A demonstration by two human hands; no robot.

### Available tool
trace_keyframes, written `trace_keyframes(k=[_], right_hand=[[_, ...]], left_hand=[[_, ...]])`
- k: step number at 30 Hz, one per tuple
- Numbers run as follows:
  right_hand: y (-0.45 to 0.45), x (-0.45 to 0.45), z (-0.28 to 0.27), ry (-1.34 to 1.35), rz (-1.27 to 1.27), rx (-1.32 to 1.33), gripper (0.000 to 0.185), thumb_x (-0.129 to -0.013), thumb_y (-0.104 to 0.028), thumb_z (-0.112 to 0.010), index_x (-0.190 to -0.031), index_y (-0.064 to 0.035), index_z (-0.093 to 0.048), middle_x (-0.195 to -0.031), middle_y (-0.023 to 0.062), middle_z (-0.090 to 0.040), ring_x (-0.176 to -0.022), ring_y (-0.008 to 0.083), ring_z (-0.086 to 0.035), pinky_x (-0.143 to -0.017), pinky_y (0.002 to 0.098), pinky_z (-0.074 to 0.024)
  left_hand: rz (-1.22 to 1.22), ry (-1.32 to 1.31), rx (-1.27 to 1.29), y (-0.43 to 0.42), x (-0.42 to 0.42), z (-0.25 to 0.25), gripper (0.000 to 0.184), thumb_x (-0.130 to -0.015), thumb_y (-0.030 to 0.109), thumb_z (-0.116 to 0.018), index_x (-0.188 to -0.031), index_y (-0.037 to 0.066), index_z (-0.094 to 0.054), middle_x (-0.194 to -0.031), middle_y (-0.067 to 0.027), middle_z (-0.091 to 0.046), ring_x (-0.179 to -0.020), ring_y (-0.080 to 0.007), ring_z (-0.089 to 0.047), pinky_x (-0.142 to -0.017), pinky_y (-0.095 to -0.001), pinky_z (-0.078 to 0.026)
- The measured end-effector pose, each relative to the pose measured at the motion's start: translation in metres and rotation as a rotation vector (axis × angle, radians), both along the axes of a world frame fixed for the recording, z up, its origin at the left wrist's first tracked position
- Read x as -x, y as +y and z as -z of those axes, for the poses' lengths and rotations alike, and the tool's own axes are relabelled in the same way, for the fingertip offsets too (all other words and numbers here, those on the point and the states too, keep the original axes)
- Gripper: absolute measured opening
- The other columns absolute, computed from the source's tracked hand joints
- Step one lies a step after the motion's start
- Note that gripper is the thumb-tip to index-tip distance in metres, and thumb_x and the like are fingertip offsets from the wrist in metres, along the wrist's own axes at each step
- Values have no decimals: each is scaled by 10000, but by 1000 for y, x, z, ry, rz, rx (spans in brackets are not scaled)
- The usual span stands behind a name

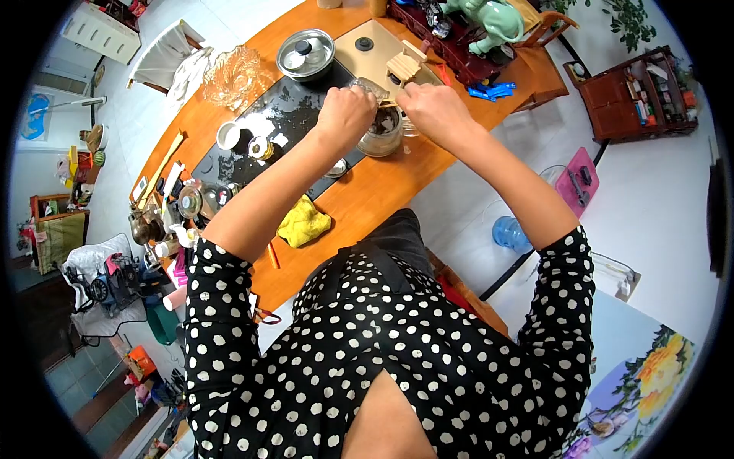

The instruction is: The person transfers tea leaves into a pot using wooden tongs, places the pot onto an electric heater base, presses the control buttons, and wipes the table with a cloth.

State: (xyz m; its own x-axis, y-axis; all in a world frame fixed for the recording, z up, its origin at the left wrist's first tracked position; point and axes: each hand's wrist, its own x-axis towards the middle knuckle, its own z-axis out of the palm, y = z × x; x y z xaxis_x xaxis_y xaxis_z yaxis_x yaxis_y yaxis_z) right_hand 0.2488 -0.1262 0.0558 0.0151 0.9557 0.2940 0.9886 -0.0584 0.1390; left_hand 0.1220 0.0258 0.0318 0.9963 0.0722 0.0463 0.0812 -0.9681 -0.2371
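Both of my hands are raised over a glass jar (380, 144) with dark contents, close to the table's front edge. My left hand (348, 115) is closed, its fingers pinched together near a clear, glass-like piece (370, 86) behind it. Just to the right, my right hand (434, 109) is also closed. A thin tan strip (388, 102) spans the small gap between the two hands; its kind is too small to make out. The fingertips are mostly hidden by the backs of the hands.
A lidded steel pot (306, 55) stands on the black tray (294, 107). Nearby are a white cup (228, 135), a small wooden chair (406, 63), a yellow cloth (304, 222) and a green elephant figure (489, 23). A water bottle (511, 234) is on the floor at right.
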Motion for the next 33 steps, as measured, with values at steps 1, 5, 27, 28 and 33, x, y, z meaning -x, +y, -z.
trace_keyframes(k=[1, 5, 27, 28, 33], right_hand=[[1, 0, 5, 4, 1, 8, 79, -770, -99, -599, -773, -49, -660, -762, 100, -652, -711, 236, -692, -595, 341, -568], [7, 3, 11, 3, -10, 31, 86, -768, -97, -599, -772, -47, -668, -771, 110, -657, -729, 241, -695, -607, 345, -568], [-11, 3, 9, 38, 10, 56, 64, -754, -90, -607, -770, -45, -650, -769, 100, -645, -754, 239, -679, -631, 339, -550], [-12, 3, 9, 43, 10, 54, 65, -752, -90, -608, -769, -44, -650, -767, 102, -645, -754, 242, -679, -635, 340, -550], [-17, 4, 9, 35, 33, 63, 71, -746, -90, -608, -757, -35, -650, -761, 115, -646, -752, 255, -678, -641, 351, -552]], left_hand=[[-2, 7, -1, 0, 0, 0, 133, -879, 151, -546, -891, 110, -672, -841, -77, -680, -745, -207, -687, -619, -340, -493], [-13, 34, -4, -2, 0, 1, 138, -881, 151, -543, -896, 106, -673, -851, -80, -679, -762, -210, -687, -635, -341, -494], [-26, 45, -31, 2, 4, 8, 118, -870, 139, -551, -901, 85, -652, -856, -91, -656, -771, -223, -675, -639, -341, -486], [-21, 31, -11, 3, 4, 8, 111, -862, 128, -551, -879, 74, -647, -850, -112, -653, -765, -243, -678, -641, -356, -501], [-29, 16, 4, 5, 6, 9, 107, -861, 123, -548, -879, 63, -634, -854, -129, -649, -761, -260, -677, -645, -370, -512]])
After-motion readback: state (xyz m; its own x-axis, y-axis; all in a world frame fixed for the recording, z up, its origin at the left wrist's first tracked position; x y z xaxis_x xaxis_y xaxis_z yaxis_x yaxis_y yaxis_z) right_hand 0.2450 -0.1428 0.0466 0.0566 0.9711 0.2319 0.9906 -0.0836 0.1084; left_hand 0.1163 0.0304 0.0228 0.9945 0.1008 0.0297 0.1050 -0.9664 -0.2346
